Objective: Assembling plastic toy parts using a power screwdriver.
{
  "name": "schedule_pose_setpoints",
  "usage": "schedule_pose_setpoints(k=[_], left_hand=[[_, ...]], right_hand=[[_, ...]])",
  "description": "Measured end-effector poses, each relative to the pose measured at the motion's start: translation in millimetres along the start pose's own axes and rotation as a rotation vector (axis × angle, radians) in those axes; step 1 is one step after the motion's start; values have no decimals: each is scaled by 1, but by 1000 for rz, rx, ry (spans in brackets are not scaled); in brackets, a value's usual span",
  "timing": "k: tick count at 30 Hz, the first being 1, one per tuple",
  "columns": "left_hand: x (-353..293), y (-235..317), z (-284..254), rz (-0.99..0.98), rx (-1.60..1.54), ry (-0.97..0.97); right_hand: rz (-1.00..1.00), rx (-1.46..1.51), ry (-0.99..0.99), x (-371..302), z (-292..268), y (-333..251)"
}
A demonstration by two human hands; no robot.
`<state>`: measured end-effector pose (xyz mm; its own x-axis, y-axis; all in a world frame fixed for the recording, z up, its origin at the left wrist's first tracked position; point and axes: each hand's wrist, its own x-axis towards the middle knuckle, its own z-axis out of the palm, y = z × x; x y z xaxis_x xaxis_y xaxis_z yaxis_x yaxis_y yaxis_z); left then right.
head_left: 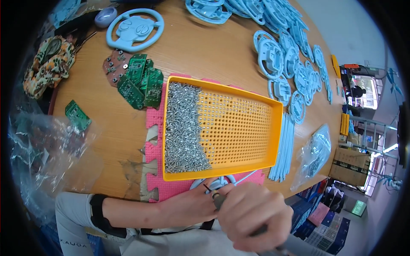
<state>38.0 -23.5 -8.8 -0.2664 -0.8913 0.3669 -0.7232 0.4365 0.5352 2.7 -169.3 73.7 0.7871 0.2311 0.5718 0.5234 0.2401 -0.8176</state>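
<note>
My right hand [256, 213] is closed round the grip of a screwdriver-like tool [218, 199] with a tan collar and a thin dark tip. That tip points up and left, over the fingers of my left hand [192, 205]. Below the tray's near edge, a light blue toy steering wheel part [220, 182] is held in my left fingers, mostly hidden by both hands and the tray. A thin light blue rod [247, 175] slants out beside it. The yellow tray [222, 175] holds many small silver screws [183, 128], heaped on its left, with holes across its floor.
A pink foam mat [154, 173] lies under the tray. Green circuit boards [132, 85] and a light blue steering wheel [134, 30] are at the far left. More blue wheel parts [273, 57], a bundle of rods [282, 147] and a plastic bag [314, 153] lie right.
</note>
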Motion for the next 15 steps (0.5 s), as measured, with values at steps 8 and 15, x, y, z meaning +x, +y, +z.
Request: schedule_pose_setpoints(k=[8, 15], left_hand=[[5, 1, -6, 30, 175, -155], [7, 1, -8, 48, 166, -175]], right_hand=[[-131, -461, 495, 0, -55, -18], [-206, -457, 549, -15, -102, 5]])
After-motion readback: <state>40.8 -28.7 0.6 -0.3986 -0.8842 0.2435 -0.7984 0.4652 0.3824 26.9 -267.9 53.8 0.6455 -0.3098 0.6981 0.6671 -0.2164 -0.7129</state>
